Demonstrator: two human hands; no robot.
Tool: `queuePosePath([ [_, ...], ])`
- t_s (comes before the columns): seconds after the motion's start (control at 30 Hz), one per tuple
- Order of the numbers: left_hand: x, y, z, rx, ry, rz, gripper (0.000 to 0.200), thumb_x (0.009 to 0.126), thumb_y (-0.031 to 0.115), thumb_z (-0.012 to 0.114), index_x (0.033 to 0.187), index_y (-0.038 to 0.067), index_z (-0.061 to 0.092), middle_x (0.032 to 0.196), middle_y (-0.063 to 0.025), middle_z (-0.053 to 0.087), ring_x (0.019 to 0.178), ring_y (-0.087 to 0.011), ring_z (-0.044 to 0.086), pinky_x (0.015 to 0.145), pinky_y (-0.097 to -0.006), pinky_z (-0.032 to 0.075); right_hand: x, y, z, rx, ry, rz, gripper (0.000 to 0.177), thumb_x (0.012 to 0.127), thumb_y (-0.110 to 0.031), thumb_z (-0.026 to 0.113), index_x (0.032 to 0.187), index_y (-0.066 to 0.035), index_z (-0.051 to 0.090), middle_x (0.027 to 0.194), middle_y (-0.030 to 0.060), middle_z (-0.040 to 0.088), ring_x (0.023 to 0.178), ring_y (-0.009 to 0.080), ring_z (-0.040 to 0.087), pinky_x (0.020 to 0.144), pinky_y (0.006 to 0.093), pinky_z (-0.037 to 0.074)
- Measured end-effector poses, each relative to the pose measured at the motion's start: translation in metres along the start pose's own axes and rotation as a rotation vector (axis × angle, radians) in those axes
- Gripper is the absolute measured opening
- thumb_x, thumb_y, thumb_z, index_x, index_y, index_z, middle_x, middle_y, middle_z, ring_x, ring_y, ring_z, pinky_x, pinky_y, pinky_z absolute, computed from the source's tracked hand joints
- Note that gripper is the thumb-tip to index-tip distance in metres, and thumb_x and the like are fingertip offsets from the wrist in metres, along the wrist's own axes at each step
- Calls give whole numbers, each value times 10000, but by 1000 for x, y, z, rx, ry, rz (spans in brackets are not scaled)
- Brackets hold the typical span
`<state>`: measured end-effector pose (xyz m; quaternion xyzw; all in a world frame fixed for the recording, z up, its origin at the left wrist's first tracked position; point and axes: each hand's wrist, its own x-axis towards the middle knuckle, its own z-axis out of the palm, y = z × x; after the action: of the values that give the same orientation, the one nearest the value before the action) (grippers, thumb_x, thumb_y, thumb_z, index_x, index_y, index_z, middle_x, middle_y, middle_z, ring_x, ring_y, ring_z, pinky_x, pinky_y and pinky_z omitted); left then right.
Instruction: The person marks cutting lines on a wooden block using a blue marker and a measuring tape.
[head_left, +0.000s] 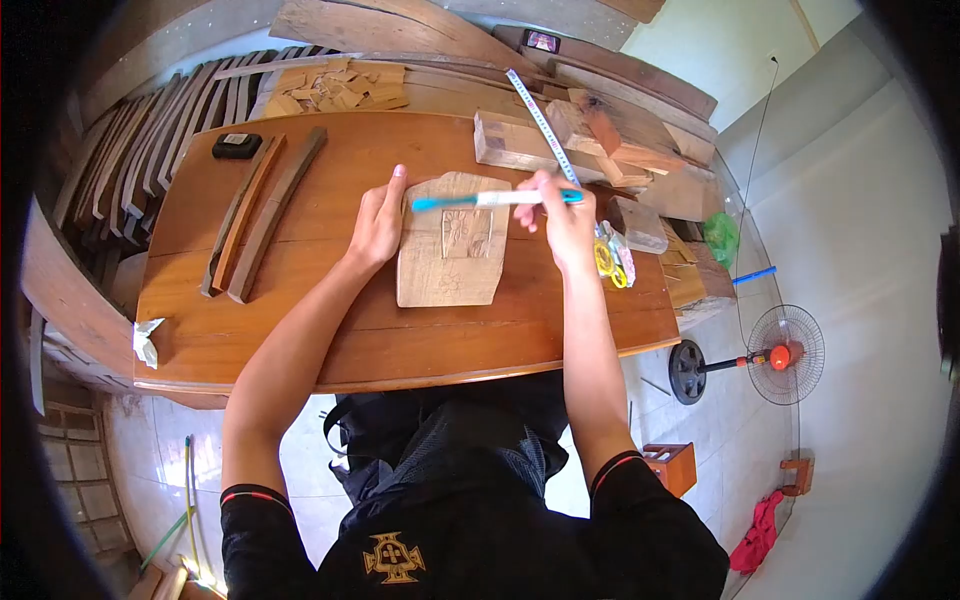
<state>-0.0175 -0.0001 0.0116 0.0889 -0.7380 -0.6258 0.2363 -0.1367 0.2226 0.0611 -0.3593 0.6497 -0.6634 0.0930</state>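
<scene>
A pale wooden board [425,275] with a carved or drawn square panel and a small flower outline lies on the brown table [340,340]. My left hand [378,220] grips the board's left edge, thumb pointing up. Over the board's upper right, my right hand [560,215] is closed around a slim teal-and-white brush-like tool [500,198]. Its blurred teal end crosses above the panel; its exact kind I cannot tell. A white tape measure blade [540,120] slants up behind my right hand. Close to that wrist lies a yellow tape roll [603,257].
Three wooden strips [245,215] and a black box-like item [237,146] lie at the table's left. Wood blocks [515,140] are stacked at back right, wood chips [340,85] behind. A crumpled white paper [146,342] sits at the left edge; a fan [785,355] stands right.
</scene>
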Motion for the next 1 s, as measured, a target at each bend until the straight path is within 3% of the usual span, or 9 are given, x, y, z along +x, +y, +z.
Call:
queuePosePath([
  [0.03, 0, 0, 0, -4, 7, 13, 626, 1066, 431, 293, 1124, -66, 669, 764, -163, 627, 751, -173, 513, 822, -340, 450, 2, 0, 2, 24, 88, -14, 323, 1007, -224, 542, 874, 40, 670, 674, 101, 658, 551, 125, 611, 459, 230, 446],
  [0.2, 7, -9, -6, 73, -42, -114, 622, 1066, 430, 295, 1123, -61, 674, 781, -159, 648, 737, -151, 526, 798, -323, 464, -3, -7, -3, -99, -170, 61, 334, 1015, -226, 528, 871, 40, 669, 654, 101, 649, 516, 126, 575, 443, 243, 429],
  [0.3, 3, -4, 0, -49, -11, -3, 622, 1067, 427, 292, 1118, -51, 687, 816, -140, 678, 759, -140, 551, 806, -307, 470, 4, 1, 1, 16, 51, -35, 321, 1015, -208, 525, 878, 47, 665, 668, 113, 659, 510, 123, 579, 445, 238, 434],
  [0.4, 5, -1, 6, -160, 4, 65, 625, 1068, 428, 287, 1112, -40, 699, 872, -127, 706, 805, -140, 588, 840, -297, 475, 0, -4, -1, -97, -274, 23, 320, 1009, -210, 537, 872, 53, 659, 657, 115, 640, 495, 131, 557, 443, 246, 420],
  [0.53, 3, -1, 2, -104, -14, 39, 647, 1065, 445, 276, 1101, -37, 706, 903, -137, 722, 837, -148, 623, 860, -307, 483, 5, -5, 4, 50, 164, -44, 303, 1000, -185, 550, 876, 71, 656, 668, 128, 656, 504, 137, 576, 453, 245, 438],
  [0.67, 4, 0, 0, -19, -3, 13, 668, 1060, 465, 268, 1097, -38, 707, 848, -152, 719, 801, -156, 627, 832, -315, 489, -9, -9, 3, -62, -198, -2, 298, 998, -199, 561, 889, 55, 672, 670, 111, 660, 522, 109, 580, 446, 230, 436],
  [0.8, 4, -2, 2, -38, -5, 37, 673, 1060, 467, 257, 1100, -32, 708, 831, -162, 717, 781, -162, 626, 830, -318, 493, -4, -5, 2, 101, 201, -46, 333, 1013, -207, 525, 883, 68, 659, 684, 129, 649, 543, 151, 597, 449, 252, 440],
  [0.93, 6, -7, 5, -109, -43, 109, 663, 1067, 447, 245, 1104, -26, 707, 885, -149, 730, 818, -167, 638, 862, -321, 493, -7, -8, -5, -46, -187, 9, 358, 1016, -233, 527, 872, 68, 656, 662, 117, 632, 541, 148, 589, 448, 254, 439],
  [1.0, 3, 0, 3, -101, -56, 91, 655, 1070, 437, 244, 1107, -27, 706, 900, -140, 732, 828, -168, 640, 866, -318, 492, -3, -10, -3, 11, -96, -11, 335, 1009, -213, 541, 869, 64, 667, 656, 118, 648, 525, 138, 590, 448, 245, 443],
])
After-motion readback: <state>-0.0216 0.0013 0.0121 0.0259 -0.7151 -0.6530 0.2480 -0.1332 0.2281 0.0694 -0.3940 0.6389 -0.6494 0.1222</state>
